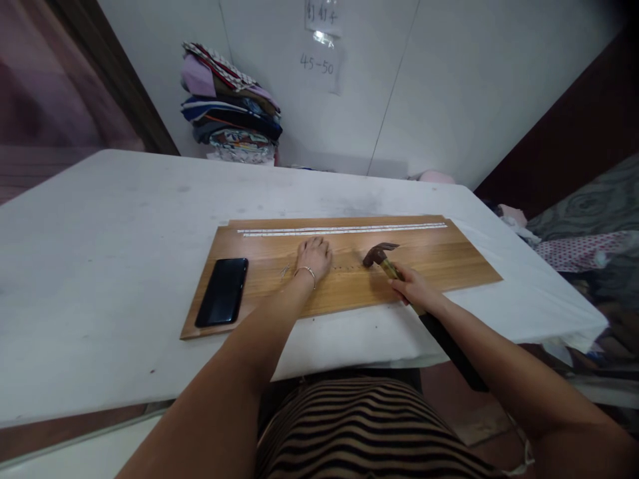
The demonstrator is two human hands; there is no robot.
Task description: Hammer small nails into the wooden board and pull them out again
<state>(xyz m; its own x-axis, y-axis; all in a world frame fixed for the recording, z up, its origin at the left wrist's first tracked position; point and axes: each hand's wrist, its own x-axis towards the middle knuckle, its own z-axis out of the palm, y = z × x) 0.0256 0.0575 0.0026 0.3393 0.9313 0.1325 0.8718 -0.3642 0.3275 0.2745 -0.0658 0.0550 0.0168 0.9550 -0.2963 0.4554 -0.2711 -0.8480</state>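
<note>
My right hand [415,290] grips a claw hammer [381,255] by the upper part of its handle. The hammer's head is close over the wooden board [429,266], at the right end of a row of small nails [345,267]; whether it touches the wood I cannot tell. Palm down on the board, my left hand [314,255] lies with its fingers stretched forward, a bracelet on the wrist. Beside it, to the left, is a small group of loose nails [284,270]. Anything beneath the left palm is hidden.
A black phone [222,293] lies on the board's left end. Two white measuring strips [344,230] run along its far side. The board rests on a white-covered table [124,266]. Folded cloth [234,110] is stacked by the wall, below and beside paper signs [319,63].
</note>
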